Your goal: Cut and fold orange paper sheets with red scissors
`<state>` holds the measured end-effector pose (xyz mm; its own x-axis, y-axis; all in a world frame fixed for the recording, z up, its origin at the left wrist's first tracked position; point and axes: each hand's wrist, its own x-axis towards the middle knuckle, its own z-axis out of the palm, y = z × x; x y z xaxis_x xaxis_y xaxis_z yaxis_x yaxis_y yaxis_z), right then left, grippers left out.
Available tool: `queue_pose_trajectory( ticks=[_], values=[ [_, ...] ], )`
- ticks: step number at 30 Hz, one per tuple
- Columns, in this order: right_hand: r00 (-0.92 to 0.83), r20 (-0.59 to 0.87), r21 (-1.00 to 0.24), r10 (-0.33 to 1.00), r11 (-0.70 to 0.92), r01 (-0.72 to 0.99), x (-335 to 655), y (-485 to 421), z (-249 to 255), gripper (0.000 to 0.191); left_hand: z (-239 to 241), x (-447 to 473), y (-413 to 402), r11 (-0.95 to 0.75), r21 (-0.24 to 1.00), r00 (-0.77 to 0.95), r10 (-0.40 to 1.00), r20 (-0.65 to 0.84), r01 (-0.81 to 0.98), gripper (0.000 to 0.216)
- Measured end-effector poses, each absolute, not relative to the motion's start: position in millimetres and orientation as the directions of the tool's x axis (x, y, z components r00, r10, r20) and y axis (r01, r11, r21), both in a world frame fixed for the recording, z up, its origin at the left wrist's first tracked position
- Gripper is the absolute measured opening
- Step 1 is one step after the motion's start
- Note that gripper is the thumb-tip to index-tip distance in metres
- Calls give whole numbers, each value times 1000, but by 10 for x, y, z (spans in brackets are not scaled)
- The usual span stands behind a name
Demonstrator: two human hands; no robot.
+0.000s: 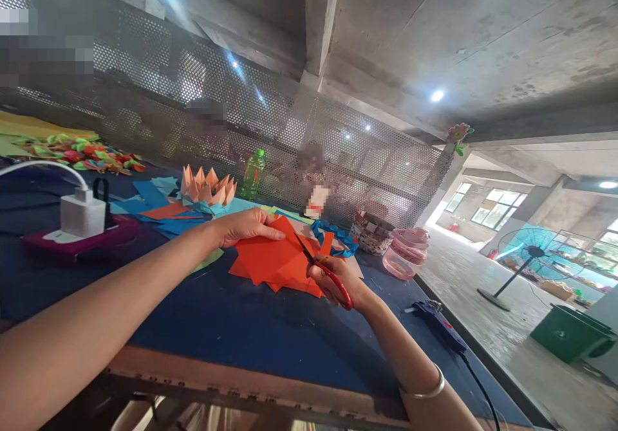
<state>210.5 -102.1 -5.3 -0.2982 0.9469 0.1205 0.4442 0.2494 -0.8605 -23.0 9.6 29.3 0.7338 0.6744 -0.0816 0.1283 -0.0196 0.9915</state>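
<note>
My left hand (253,226) pinches the edge of an orange paper sheet (263,257) between thumb and fingers. In my right hand (338,280) is a pair of scissors (342,288) with red handles, its dark blades at the right edge of that sheet. Several more orange sheets (302,282) lie fanned out underneath on the blue table. Just beyond the blades is a narrow orange strip (326,244). Blue folded paper pieces (340,239) lie behind my right hand. A peach folded-paper lotus (207,188) stands past my left hand, on light blue paper.
A green bottle (253,175), a patterned basket (371,233) and a pink plastic container (406,254) stand along the perforated divider (270,122). At left is a purple power strip (80,238) with a white charger. A hot glue gun (441,325) with its cord lies at right.
</note>
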Motion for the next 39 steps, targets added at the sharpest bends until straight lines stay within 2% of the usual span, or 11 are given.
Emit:
queue_pose_trajectory(
  ticks=[10, 18, 24, 27, 33, 39],
  values=[
    [-250, 131, -841, 959, 241, 484, 2085, -1029, -41, 37, 303, -224, 77, -7, 993, 733, 675, -84, 120, 23],
    [-198, 151, -802, 968, 237, 548, 2079, -1003, -56, 44, 325, -231, 23, -9, 995, 721, 690, -68, 103, 22],
    [-260, 341, -620, 903, 424, 660, 2114, -986, -37, 50, 319, -248, 73, 19, 994, 750, 655, -92, 105, 26],
    [-295, 361, -560, 885, 459, 690, 2125, -997, -38, 50, 317, -247, 73, 20, 995, 755, 651, -86, 96, 24],
    [-353, 279, -627, 893, 448, 638, 2142, -988, -91, 47, 284, -213, 58, 22, 993, 778, 619, -102, 113, 23],
    [-363, 264, -678, 894, 439, 590, 2130, -971, -119, 50, 233, -165, 61, 36, 991, 794, 594, -126, 130, 22]
  ],
)
